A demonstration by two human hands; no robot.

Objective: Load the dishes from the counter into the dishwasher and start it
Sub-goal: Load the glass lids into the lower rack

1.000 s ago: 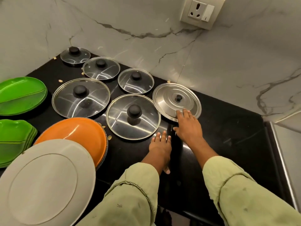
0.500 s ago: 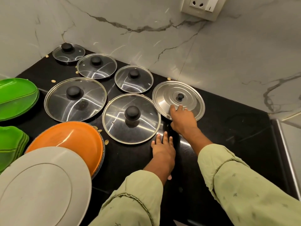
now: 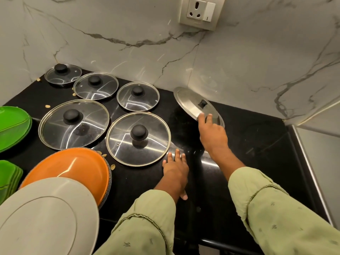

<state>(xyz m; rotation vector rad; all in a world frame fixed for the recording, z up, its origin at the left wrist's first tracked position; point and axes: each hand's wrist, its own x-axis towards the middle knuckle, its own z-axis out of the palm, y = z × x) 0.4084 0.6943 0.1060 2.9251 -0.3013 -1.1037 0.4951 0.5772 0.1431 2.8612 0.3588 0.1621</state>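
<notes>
My right hand (image 3: 212, 133) grips the near rim of a steel lid (image 3: 191, 103) with a small black knob and holds it tilted up off the black counter (image 3: 257, 144), close to the marble wall. My left hand (image 3: 175, 169) rests flat on the counter, its fingertips just beside the rim of a large glass lid (image 3: 138, 138). Behind and left of it lie several more glass lids with black knobs, the biggest one (image 3: 73, 124) at the left. An orange plate (image 3: 73, 166) and a grey plate (image 3: 46, 218) overlap at the near left.
Green plates (image 3: 12, 126) are stacked at the left edge, with another green stack (image 3: 9, 177) below them. A wall socket (image 3: 200, 12) sits high on the marble backsplash. A metal-edged ledge (image 3: 311, 172) borders the counter on the right. Small seeds lie scattered among the lids.
My right hand has taken hold of the steel lid's rim and lifted it from lying flat to tilted above the counter. My left hand has stayed flat in the same spot.
</notes>
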